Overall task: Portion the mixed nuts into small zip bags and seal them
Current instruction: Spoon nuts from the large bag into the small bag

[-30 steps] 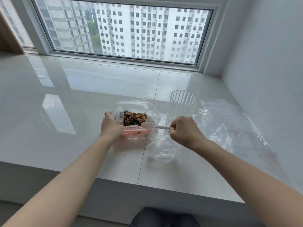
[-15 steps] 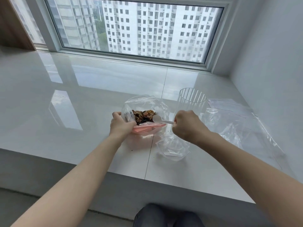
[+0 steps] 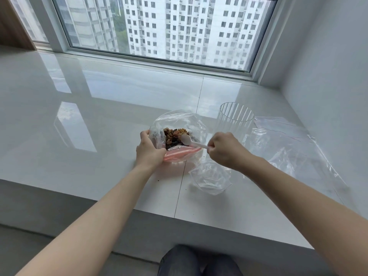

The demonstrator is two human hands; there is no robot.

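Mixed nuts [image 3: 175, 136] (brown, dark, golden) heaped in clear bag [image 3: 179, 120].

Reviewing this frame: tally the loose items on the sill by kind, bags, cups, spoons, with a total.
Plastic bags: 3, namely the big nut bag the left hand grips, the small zip bag, and the large flat bag
Clear ribbed cup: 1
White spoon, held by the right hand: 1
Total: 5

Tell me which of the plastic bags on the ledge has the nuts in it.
The big bag with the pink strip, held open by the left hand. The small bag nearer the edge and the flat bags to the right look empty.
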